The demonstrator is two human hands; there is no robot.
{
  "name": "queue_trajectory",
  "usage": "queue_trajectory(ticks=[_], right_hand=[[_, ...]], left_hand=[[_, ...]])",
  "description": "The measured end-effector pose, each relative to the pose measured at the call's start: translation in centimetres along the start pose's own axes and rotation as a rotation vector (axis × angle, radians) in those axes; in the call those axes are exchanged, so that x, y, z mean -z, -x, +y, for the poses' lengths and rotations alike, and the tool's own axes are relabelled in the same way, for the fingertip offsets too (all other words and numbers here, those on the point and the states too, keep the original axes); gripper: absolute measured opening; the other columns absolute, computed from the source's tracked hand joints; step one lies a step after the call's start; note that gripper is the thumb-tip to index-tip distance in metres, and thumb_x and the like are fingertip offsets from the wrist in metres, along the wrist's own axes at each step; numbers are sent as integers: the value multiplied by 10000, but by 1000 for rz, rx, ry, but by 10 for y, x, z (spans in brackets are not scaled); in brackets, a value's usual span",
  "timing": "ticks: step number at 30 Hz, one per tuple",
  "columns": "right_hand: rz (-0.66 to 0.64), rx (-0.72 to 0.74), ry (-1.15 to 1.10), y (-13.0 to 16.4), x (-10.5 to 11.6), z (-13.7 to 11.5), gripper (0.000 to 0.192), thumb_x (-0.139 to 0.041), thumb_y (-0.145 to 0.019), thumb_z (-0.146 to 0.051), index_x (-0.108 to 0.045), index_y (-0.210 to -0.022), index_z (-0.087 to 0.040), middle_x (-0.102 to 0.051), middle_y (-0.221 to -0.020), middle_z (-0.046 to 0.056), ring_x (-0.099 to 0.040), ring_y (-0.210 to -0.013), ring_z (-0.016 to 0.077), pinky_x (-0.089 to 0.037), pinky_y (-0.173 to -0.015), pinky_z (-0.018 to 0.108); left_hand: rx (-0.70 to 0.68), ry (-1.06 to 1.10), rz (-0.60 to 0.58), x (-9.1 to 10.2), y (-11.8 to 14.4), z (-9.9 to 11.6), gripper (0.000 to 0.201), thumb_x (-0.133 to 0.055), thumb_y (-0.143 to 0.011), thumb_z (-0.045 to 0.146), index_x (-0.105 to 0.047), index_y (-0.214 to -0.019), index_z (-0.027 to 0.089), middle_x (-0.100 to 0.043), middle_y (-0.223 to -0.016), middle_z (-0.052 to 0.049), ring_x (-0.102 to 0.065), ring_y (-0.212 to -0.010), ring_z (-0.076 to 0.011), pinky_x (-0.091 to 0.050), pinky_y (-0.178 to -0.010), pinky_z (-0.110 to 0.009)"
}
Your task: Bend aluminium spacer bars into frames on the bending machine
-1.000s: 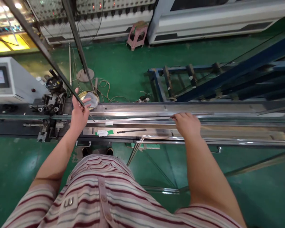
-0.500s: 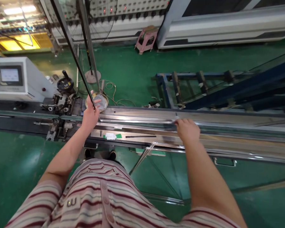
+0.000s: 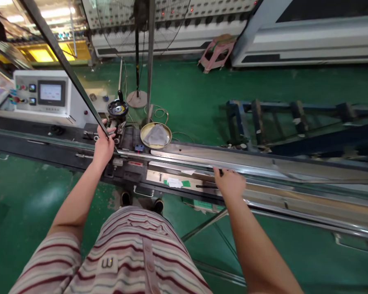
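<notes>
My left hand [image 3: 103, 146] grips a long thin dark metal strip [image 3: 66, 67] that slants up to the upper left, its lower end at the machine bed. My right hand [image 3: 230, 183] rests fingers-down on the long shiny metal rail [image 3: 263, 165] of the bench machine, touching a thin strip lying along it. A black handwheel [image 3: 117, 108] and clamp mechanism sit just beyond my left hand.
A brass dish with a grey cloth [image 3: 155, 135] sits behind the rail. A white control box with a screen [image 3: 47, 94] stands at the left. A blue steel rack [image 3: 294, 118], a pink stool [image 3: 216, 53] and a pole on a round base [image 3: 137, 98] stand on the green floor.
My view has swung left, shifting the machine right in frame. My left hand keeps its grip on the slanted strip and moved left toward the handwheel; my right hand slid left along the rail.
</notes>
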State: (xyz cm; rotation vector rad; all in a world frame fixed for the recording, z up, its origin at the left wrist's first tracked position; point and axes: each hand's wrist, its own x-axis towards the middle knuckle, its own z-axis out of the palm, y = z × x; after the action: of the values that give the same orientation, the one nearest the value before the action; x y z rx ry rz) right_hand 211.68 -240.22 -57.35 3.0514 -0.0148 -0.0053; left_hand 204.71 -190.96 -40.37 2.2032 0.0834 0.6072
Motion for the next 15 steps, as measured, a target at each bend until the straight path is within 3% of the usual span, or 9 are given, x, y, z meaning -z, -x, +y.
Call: queue_trajectory(ticks=[6,9,12,15], right_hand=[[2,47,-47,25,26,-158,744,-207,-1020,-556,-747,-1013,-45,-698,-884,220,-663,-892,309,-427,-786,380],[20,134,-192,40,30,-207,682,-227,-1021,-529,-748,-1037,-89,-711,-970,197,-655,-947,296,-447,-822,379],[38,156,-447,51,29,-202,552,-345,-979,-532,-738,-1046,-149,-706,-1096,153,-616,-1081,292,-461,-942,392],[202,-123,-522,51,35,-153,576,-440,-912,-581,-669,-1135,-102,-662,-1142,201,-565,-1147,344,-425,-1043,483]], left_hand=[[10,-98,53,123,-19,-90,607,-434,-931,132,-204,-1490,184,-655,-1269,-173,-726,-1003,-202,-586,-885,-362],[4,-107,78,174,-29,-137,593,-461,-935,169,-208,-1472,153,-650,-1271,-200,-729,-1003,-216,-587,-889,-374],[18,-110,106,213,-42,-174,572,-491,-944,203,-224,-1446,139,-651,-1263,-212,-732,-982,-221,-588,-892,-394],[-1,-77,103,242,-56,-178,530,-501,-979,256,-227,-1412,120,-670,-1220,-192,-721,-921,-182,-586,-896,-412]])
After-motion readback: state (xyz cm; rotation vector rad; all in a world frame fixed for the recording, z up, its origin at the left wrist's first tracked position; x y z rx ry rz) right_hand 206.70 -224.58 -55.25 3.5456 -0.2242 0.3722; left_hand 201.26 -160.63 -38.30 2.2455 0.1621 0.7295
